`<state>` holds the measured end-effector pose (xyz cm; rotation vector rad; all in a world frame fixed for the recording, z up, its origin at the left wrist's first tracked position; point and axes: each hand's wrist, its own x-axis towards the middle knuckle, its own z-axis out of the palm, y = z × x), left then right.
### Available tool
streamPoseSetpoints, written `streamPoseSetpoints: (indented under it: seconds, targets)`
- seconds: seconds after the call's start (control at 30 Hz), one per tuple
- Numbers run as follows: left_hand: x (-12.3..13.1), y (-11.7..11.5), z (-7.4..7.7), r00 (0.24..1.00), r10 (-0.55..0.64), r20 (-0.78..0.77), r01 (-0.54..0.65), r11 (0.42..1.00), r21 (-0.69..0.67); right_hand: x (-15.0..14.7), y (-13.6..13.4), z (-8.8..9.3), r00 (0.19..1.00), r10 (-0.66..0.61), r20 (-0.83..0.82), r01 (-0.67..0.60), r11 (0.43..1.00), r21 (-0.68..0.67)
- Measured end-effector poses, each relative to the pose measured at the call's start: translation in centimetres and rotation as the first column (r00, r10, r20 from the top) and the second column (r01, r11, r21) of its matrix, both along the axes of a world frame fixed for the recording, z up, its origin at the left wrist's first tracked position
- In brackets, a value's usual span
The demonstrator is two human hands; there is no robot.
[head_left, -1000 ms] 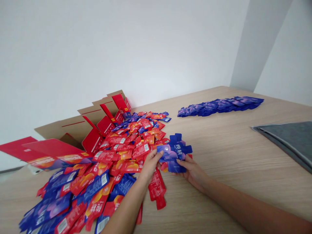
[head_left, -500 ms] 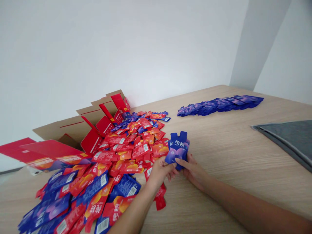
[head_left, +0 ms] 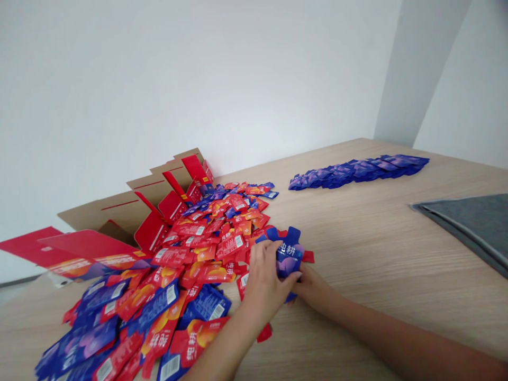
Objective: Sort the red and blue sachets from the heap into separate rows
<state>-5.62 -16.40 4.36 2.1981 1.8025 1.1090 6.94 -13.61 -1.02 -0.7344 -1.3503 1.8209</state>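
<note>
A blue packet [head_left: 289, 255] with purple fruit print and a notched top edge stands tilted up between my hands, close above the table. My left hand [head_left: 262, 270] grips its left side, fingers over the upper edge and thumb across the lower front. At the lower right my right hand [head_left: 311, 286] pinches it; those fingers are partly hidden behind it. More blue shows behind and below, but I cannot tell how many packets are held. A red packet's end [head_left: 308, 256] sticks out behind on the right. The heap of red packets [head_left: 230, 244] lies just left of my left hand.
Several open red cartons [head_left: 153, 230] with brown insides stand behind the mixed heap. A long overlapping row of blue packets [head_left: 357, 170] lies farther back on the wooden table [head_left: 365, 233]. A grey fabric item [head_left: 468, 222] lies at the right, near the wall.
My left hand has shifted from the packet's lower left up over its left side. The blue packet sits slightly lower, and a red end now shows behind it.
</note>
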Motion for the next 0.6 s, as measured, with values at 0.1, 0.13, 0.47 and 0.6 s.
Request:
streamPoseSetpoints:
  seconds: [0.1,0.13,0.47,0.6]
  targets:
    - [0.9,0.2,-1.1,0.999,0.03,-0.045,-0.029,0.999,0.012,0.0,-0.1,0.0,1.0,0.006,0.013,-0.006,1.0,0.006]
    - [0.9,0.3,-1.3,0.997,0.054,-0.046,-0.054,0.998,0.011,0.0,-0.1,0.0,1.0,0.005,0.019,-0.005,1.0,0.007]
    - [0.2,0.0,0.4,0.923,0.018,0.384,0.084,0.965,-0.247,0.0,-0.3,-0.6,0.989,0.125,0.073,-0.128,0.991,0.036]
    - [-0.1,0.4,1.1,0.694,0.053,0.718,0.265,0.908,-0.324,0.1,-0.1,-0.6,0.991,0.122,0.061,-0.122,0.992,0.0]
